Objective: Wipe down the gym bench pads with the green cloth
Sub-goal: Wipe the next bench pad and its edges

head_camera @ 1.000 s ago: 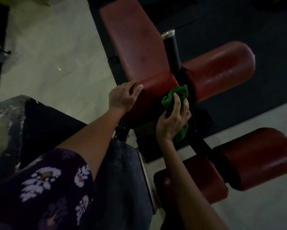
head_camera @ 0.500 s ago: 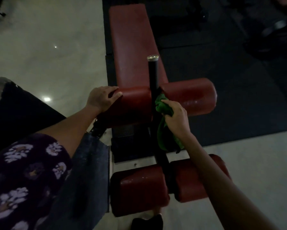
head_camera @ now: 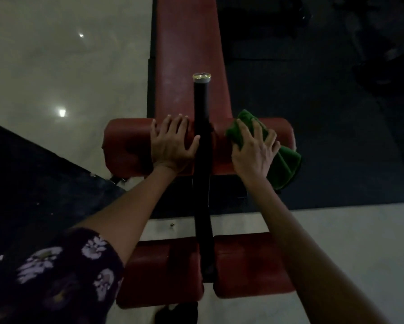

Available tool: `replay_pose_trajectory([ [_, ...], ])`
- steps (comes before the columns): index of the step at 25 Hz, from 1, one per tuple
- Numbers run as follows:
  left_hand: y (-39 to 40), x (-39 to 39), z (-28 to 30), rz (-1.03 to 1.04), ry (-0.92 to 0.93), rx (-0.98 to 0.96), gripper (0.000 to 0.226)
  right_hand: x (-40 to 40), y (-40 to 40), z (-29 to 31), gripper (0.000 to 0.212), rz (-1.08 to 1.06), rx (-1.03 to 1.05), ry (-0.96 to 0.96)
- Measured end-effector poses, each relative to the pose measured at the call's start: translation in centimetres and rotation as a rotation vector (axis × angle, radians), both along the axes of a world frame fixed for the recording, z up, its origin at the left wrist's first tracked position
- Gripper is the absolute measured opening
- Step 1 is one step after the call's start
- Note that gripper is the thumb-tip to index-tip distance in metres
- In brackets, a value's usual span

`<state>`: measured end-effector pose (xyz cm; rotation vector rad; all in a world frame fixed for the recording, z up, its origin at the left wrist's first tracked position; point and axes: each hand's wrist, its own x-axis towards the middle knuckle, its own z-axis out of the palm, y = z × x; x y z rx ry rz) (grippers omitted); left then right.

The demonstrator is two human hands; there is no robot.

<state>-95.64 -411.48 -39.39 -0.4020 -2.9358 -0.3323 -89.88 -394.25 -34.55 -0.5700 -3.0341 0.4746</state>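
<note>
Pads of the gym bench are red, and the long pad (head_camera: 187, 54) runs away from the camera, partly over the pale floor (head_camera: 56, 54) and beside the dark mat (head_camera: 324, 136). Across its near end lies the upper roller (head_camera: 126, 146), split into a left part and a right part by a black post (head_camera: 202, 127) with a shiny cap (head_camera: 201, 76). Lower in the view the near roller (head_camera: 247, 265) sits in two parts on both sides of the same post. A floral sleeve (head_camera: 63, 272) covers the left upper arm.

The left hand (head_camera: 173, 146) lies flat on the left part of the upper roller, fingers spread and straight, thumb touching the post; its grip is wide and holds nothing. The right hand (head_camera: 254, 150) presses the cloth (head_camera: 285, 162) against the right part of the upper roller with spread, nearly straight fingers, so this grip is also wide. This green cloth is bunched; one end shows above the fingers, the other end hangs over the right end of the roller.
</note>
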Motion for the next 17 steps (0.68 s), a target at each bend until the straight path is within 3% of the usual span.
replay_pose_trajectory([
  [3, -0.1, -0.1, -1.0, 0.013, 0.141, 0.006, 0.058, -0.1, 3.2, 0.6, 0.054, 0.056, 0.119, -0.023],
  [7, 0.1, -0.1, -1.4, 0.012, 0.21, 0.014, 0.056, -2.1, 5.8, 1.9, 0.047, -0.186, 0.056, -0.138],
  [9, -0.1, -0.2, -1.5, 0.01, 0.241, 0.025, 0.055, -3.4, 4.2, 2.1, 0.041, -0.206, 0.089, -0.183],
  [14, -0.1, -0.3, -1.5, 0.006, 0.247, 0.025, 0.055, -5.8, -2.1, 1.9, 0.05, 0.231, 0.108, -0.151],
  [17, -0.1, -0.4, -1.6, 0.001, 0.27, 0.026, 0.054, -5.5, 0.1, 2.5, 0.048, 0.262, 0.09, -0.173],
])
